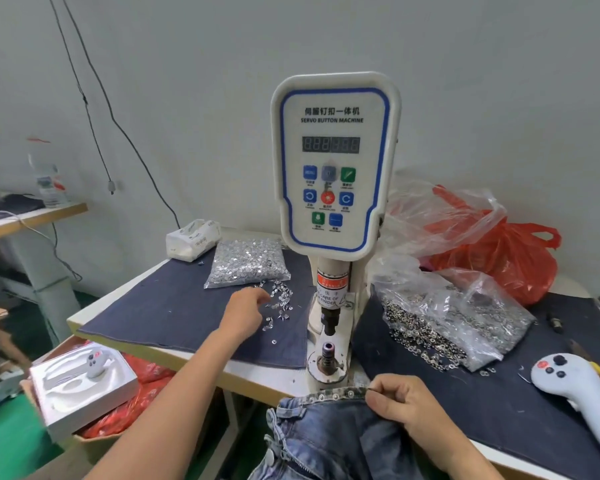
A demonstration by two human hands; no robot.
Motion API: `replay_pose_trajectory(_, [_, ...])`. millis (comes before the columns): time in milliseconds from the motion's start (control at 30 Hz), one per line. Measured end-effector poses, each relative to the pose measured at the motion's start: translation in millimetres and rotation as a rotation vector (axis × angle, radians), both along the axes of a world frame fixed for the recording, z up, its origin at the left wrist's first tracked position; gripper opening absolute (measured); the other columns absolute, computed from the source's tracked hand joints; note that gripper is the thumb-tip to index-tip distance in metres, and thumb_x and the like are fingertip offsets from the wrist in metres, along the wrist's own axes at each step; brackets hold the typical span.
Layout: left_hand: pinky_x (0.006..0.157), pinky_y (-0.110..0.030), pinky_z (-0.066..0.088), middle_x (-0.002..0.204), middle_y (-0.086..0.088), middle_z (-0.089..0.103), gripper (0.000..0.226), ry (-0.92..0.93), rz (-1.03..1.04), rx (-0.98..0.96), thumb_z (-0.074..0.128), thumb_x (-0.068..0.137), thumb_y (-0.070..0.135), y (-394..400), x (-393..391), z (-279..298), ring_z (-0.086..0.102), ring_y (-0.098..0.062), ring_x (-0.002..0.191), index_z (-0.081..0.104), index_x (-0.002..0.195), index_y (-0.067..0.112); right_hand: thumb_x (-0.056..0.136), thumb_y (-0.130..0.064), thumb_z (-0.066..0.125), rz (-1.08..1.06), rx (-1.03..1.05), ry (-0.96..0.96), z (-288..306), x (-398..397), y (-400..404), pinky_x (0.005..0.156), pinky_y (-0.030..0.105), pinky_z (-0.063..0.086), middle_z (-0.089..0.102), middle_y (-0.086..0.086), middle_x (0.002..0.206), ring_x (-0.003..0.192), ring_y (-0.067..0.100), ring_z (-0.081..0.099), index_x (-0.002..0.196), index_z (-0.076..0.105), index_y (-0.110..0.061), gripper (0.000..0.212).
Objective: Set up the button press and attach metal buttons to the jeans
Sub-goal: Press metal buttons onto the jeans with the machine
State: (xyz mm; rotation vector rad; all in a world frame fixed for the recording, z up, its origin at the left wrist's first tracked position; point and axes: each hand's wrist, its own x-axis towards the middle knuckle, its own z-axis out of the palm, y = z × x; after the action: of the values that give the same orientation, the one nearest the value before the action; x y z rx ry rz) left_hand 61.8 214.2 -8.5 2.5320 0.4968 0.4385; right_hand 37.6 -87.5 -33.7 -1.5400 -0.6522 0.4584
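A denim-covered table (174,306) carries the button press (333,209) at its front edge; the left hand (245,311), fingers loosely curled and holding nothing, reaches the loose tacks (279,303) mid-table; the right hand (400,401) pinches the jeans (326,434) waistband below the front edge. Risk: a tack seated crooked on the lower die (327,356), or fingers left under the punch.

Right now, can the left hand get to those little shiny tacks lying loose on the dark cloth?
Probably yes. The left hand is stretched out over the dark cloth, fingers already at the edge of the loose tacks. Nothing lies between them, and the machine stands off to the side.
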Motion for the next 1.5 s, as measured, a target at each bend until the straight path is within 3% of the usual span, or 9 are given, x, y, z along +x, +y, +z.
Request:
replay_pose_trajectory(167, [0.084, -0.032, 0.045, 0.109, -0.011, 0.062, 0.032, 0.177, -0.186, 0.182, 0.051, 0.086, -0.006, 3.1, 14.5, -6.1, 0.059, -0.027, 0.102, 0.071, 0.106, 0.008, 0.077, -0.015, 0.068, 0.034, 0.014, -0.009, -3.0, 4.1, -2.6, 0.053, 0.013, 0.029, 0.046, -0.008, 0.053, 0.053, 0.002, 0.038, 0.056, 0.058, -0.017, 0.023])
replay_pose_trajectory(367, [0.086, -0.033, 0.048, 0.109, -0.009, 0.066, 0.023, 0.157, -0.111, 0.21, 0.055, 0.088, 0.001, 6.7, 12.9, -10.9, 0.06, -0.025, 0.101, 0.071, 0.101, 0.011, 0.075, -0.022, 0.068, 0.021, 0.007, -0.011, -1.1, 1.4, -2.6, 0.052, 0.016, 0.027, 0.043, -0.006, 0.054, 0.053, 0.004, 0.035, 0.058, 0.056, -0.015, 0.021])
replay_pose_trajectory(633, [0.087, -0.035, 0.045, 0.108, -0.007, 0.06, 0.013, 0.158, -0.066, 0.235, 0.055, 0.092, 0.008, 14.5, 2.8, -16.4, 0.057, -0.025, 0.104, 0.066, 0.098, 0.01, 0.083, -0.006, 0.065, 0.012, 0.003, 0.002, 0.6, -2.7, -1.9, 0.053, 0.015, 0.028, 0.045, -0.005, 0.054, 0.053, 0.004, 0.037, 0.057, 0.057, -0.015, 0.029])
replay_pose_trajectory(800, [0.08, -0.028, 0.044, 0.1, -0.001, 0.064, 0.01, 0.07, -0.068, 0.125, 0.063, 0.088, 0.012, 11.0, 3.0, -19.6, 0.06, -0.02, 0.095, 0.071, 0.093, 0.016, 0.084, -0.007, 0.065, 0.004, -0.014, 0.004, 1.1, -2.3, -1.9, 0.053, 0.018, 0.027, 0.043, -0.002, 0.055, 0.055, 0.006, 0.035, 0.059, 0.055, -0.012, 0.027])
replay_pose_trajectory(967, [0.084, -0.034, 0.049, 0.098, 0.001, 0.067, 0.008, 0.045, -0.053, 0.113, 0.065, 0.087, 0.016, 7.6, 3.7, -22.0, 0.062, -0.019, 0.094, 0.073, 0.088, 0.017, 0.083, -0.01, 0.066, 0.0, -0.021, -0.004, 0.1, -2.0, -2.2, 0.054, 0.018, 0.026, 0.042, -0.001, 0.057, 0.056, 0.007, 0.034, 0.06, 0.055, -0.012, 0.026])
replay_pose_trajectory(1100, [0.071, -0.028, 0.047, 0.081, 0.005, 0.068, 0.01, -0.114, -0.009, 0.019, 0.069, 0.085, 0.027, -4.3, -7.9, -3.7, 0.062, -0.014, 0.08, 0.071, 0.082, 0.018, 0.078, -0.023, 0.067, 0.015, -0.017, 0.002, 0.9, -2.3, -2.4, 0.054, 0.018, 0.027, 0.043, -0.001, 0.057, 0.056, 0.007, 0.034, 0.06, 0.057, -0.015, 0.022])
replay_pose_trajectory(1233, [0.064, -0.013, 0.044, 0.068, 0.008, 0.068, 0.016, -0.318, -0.249, -0.264, 0.074, 0.081, 0.014, -45.5, -41.2, 15.8, 0.058, -0.001, 0.064, 0.07, 0.07, 0.025, 0.083, -0.013, 0.066, 0.022, -0.005, 0.009, -0.5, -2.0, -2.9, 0.054, 0.017, 0.027, 0.046, -0.004, 0.056, 0.055, 0.006, 0.036, 0.059, 0.059, -0.017, 0.025])
replay_pose_trajectory(1333, [0.071, -0.015, 0.05, 0.078, 0.003, 0.07, 0.015, -0.283, -0.427, -0.439, 0.07, 0.082, 0.008, -75.5, -62.8, 14.7, 0.063, -0.006, 0.073, 0.073, 0.073, 0.019, 0.086, -0.005, 0.063, 0.021, -0.014, 0.007, -0.6, -1.7, -3.0, 0.055, 0.014, 0.029, 0.049, -0.008, 0.055, 0.054, 0.004, 0.038, 0.059, 0.06, -0.017, 0.029])
replay_pose_trajectory(1500, [0.071, -0.017, 0.049, 0.089, 0.002, 0.062, 0.014, -0.319, -0.406, -0.491, 0.068, 0.083, 0.006, -98.2, -68.6, 7.9, 0.059, 0.001, 0.075, 0.073, 0.078, 0.018, 0.086, -0.005, 0.064, 0.01, -0.013, 0.002, -1.0, -2.3, -3.1, 0.055, 0.017, 0.028, 0.048, -0.005, 0.056, 0.055, 0.006, 0.038, 0.062, 0.058, -0.013, 0.026])
